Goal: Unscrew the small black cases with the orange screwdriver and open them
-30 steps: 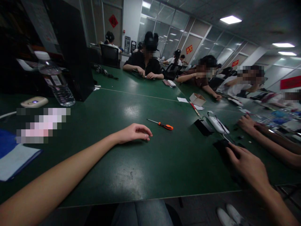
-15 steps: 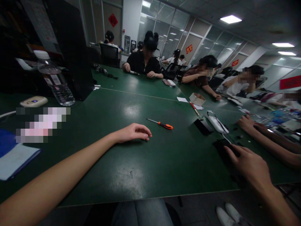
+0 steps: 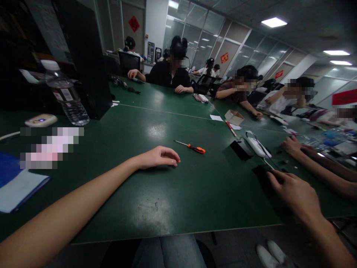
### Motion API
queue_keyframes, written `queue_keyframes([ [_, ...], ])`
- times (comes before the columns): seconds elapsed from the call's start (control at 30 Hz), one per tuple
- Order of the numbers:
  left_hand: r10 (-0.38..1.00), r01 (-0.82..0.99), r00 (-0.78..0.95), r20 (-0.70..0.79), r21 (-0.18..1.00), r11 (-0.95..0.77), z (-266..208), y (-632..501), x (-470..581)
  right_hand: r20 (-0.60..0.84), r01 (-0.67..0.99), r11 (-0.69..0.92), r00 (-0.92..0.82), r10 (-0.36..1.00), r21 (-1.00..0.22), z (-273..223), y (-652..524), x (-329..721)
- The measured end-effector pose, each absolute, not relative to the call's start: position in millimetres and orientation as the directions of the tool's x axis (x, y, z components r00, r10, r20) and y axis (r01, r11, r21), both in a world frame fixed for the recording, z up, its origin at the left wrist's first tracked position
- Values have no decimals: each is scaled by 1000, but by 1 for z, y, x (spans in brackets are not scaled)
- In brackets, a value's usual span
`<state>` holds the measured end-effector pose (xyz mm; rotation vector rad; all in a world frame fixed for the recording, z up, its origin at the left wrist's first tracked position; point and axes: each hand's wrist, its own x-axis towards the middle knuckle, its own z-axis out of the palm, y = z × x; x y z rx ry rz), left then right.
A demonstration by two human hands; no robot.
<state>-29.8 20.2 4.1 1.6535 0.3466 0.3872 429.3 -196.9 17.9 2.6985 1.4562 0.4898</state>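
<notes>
My left hand (image 3: 158,157) rests on the green table (image 3: 173,193), fingers loosely curled and holding nothing. A small orange-handled screwdriver (image 3: 192,147) lies just beyond its fingertips, apart from it. My right hand (image 3: 295,193) lies at the table's right part, its fingers over a flat black object (image 3: 263,176); whether it grips it I cannot tell. A white device (image 3: 258,146) and a black piece (image 3: 241,150) lie beyond it.
A water bottle (image 3: 67,96) and a dark box (image 3: 83,56) stand at the far left, with a blue folder (image 3: 16,186) nearer. A neighbour's arms (image 3: 315,160) reach in from the right. Several people sit around the far side. A small cardboard box (image 3: 234,117) sits mid-table.
My hands stay nearly still; the right hand shifts slightly. The person in black across the table moves a hand out to the left.
</notes>
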Motion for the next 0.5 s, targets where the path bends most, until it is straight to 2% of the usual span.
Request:
queue_keyframes([
  [0.17,430,-16,900,65,993,-116,3,21,-30,297,857,-511,473,829,63,14,-199,455],
  [0.37,433,-15,899,60,994,-106,5,21,-31,313,966,-244,258,914,-86,34,-173,485],
  [0.5,432,-17,900,58,995,-100,4,21,-31,272,965,-225,255,928,-136,34,-153,479],
])
